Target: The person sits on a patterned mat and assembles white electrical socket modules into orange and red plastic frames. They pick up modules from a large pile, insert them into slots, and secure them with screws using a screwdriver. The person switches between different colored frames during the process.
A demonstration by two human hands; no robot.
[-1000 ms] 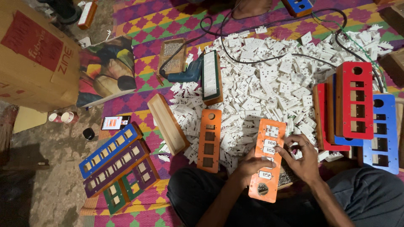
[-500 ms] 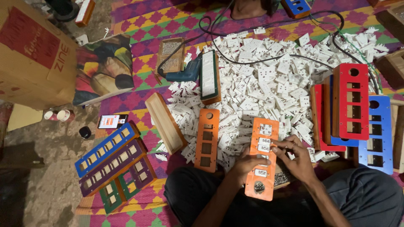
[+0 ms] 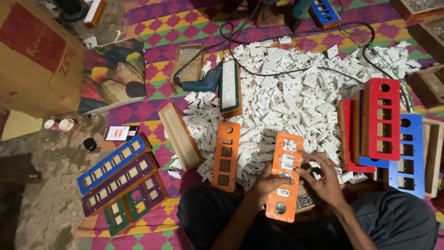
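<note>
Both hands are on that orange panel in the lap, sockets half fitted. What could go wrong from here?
1. The orange panel rests on the lap, steadied only by the left hand; pressure from the right hand could tip it and unseat the white sockets.
2. Black cables run across the pile of white socket parts; reaching in for a part may snag one.

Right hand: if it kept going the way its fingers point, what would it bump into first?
The right hand points left, so it would probably first meet the orange board that the left hand holds; its fingertips already seem on it.
</note>
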